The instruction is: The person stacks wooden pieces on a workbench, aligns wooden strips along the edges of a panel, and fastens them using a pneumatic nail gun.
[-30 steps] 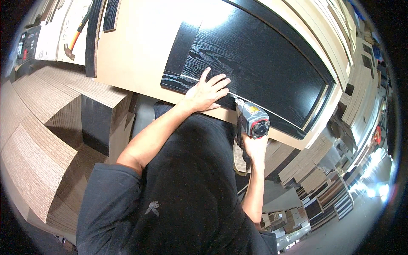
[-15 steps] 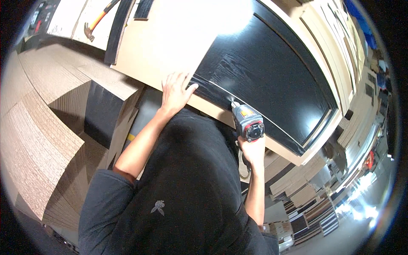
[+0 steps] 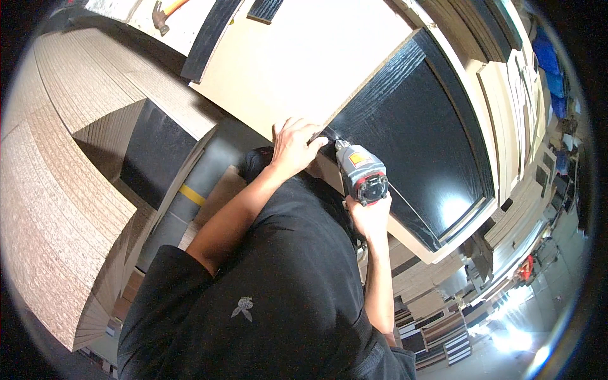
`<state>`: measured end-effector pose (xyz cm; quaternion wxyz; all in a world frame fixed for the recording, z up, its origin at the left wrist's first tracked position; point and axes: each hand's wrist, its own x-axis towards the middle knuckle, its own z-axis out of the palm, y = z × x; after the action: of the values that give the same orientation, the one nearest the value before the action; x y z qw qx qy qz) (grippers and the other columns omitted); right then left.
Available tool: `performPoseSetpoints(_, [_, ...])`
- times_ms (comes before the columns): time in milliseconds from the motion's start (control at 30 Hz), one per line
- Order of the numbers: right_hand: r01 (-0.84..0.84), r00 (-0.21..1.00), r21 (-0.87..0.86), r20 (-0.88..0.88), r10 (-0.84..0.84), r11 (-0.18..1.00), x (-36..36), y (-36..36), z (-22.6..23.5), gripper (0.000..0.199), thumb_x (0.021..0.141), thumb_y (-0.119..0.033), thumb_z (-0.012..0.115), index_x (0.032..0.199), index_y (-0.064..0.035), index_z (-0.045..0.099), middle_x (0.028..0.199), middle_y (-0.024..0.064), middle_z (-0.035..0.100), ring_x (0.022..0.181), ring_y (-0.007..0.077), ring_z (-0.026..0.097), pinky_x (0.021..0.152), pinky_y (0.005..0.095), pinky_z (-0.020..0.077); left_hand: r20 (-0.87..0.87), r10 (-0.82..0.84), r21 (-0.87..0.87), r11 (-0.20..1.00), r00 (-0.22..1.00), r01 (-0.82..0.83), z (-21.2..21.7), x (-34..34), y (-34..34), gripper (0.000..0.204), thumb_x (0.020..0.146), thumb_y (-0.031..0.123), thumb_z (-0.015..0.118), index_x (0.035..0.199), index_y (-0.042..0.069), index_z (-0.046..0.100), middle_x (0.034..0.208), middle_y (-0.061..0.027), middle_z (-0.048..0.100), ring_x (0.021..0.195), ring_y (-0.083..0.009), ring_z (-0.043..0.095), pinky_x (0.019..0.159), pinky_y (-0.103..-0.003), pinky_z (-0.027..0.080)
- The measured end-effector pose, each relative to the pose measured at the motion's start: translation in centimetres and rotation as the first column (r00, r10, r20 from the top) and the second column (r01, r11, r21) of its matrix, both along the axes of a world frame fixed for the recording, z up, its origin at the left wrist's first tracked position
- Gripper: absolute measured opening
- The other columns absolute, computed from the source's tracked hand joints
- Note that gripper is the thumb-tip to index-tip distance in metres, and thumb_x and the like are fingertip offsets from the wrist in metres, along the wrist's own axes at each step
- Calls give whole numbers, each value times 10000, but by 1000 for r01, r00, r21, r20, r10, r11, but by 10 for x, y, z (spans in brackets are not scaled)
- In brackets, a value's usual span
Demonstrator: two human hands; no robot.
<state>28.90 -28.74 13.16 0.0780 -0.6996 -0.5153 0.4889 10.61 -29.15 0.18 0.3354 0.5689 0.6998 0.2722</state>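
Observation:
My right hand [image 3: 372, 220] is wrapped round the handle of a grey and red power drill [image 3: 360, 163]. Its tip points down at the near black edge strip of a framed black panel [image 3: 418, 142], close to my left hand. My left hand [image 3: 293, 147] rests at the near edge of a pale board [image 3: 253, 107], fingers laid over it and thumb stretched toward the drill tip. That pale board overlaps the left end of the black panel. What the tip touches is too small to make out.
Tall stacks of brown boards [image 3: 82, 240] stand on the left. A claw hammer [image 3: 161, 19] lies on a white surface at the far left. A black strip [image 3: 212, 41] and a short black piece [image 3: 265, 10] lie around the pale board. More panels [image 3: 475, 31] are piled at the far right.
The drill has shifted left along the black strip, nearer my left hand. My left hand has moved right, its fingers more bent. The whole view has turned and shifted slightly.

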Motion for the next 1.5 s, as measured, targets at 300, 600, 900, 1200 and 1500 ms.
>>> performPoseSetpoints(300, [-52, 992, -8, 118, 53, 999, -7, 8, 1, 186, 696, -109, 674, 780, 52, 634, 747, 188, 675, 720, 279, 690, 668, 353, 527, 52, 24, -27, 999, 998, -23, 4, 1, 2, 238, 739, 244, 735, 894, 65, 707, 964, -44, 674, 990, -251, 578, 920, -413, 340])
performPoseSetpoints(600, [-79, 991, -9, 108, 79, 997, 4, 0, 1, 204, 699, -103, 636, 856, 27, 647, 843, 229, 676, 838, 344, 684, 735, 380, 523, -6, 14, -36, 999, 1000, -15, -1, 0, -1, 286, 763, 268, 725, 992, 105, 670, 965, -45, 641, 996, -250, 572, 892, -429, 351])
performPoseSetpoints(900, [274, 931, 31, 243, -273, 961, 151, -91, 24, 176, 677, -70, 654, 821, 26, 623, 702, 108, 655, 667, 192, 646, 640, 334, 502, -98, 185, -189, 961, 978, -201, 7, 33, 9, 511, 704, 411, 781, 1085, 97, 650, 979, -94, 694, 1003, -267, 608, 956, -471, 354])
performPoseSetpoints(1200, [717, 554, 145, 475, -684, 682, 378, -204, -3, 321, 654, -159, 691, 905, 37, 647, 846, 201, 682, 838, 338, 670, 789, 411, 500, -7, 224, -163, 961, 975, -222, -20, 12, -2, 334, 852, 216, 686, 1048, -53, 653, 936, -204, 691, 851, -252, 652, 808, -366, 496])
performPoseSetpoints(1500, [521, 594, 218, 601, -534, 825, 591, -197, -53, 555, 741, -80, 547, 1268, 45, 426, 1057, 308, 607, 1040, 465, 570, 903, 497, 448, -226, 323, -137, 923, 919, -359, 10, 50, 10, 276, 877, 179, 654, 995, -68, 617, 782, -155, 652, 512, -204, 590, 526, -347, 481])
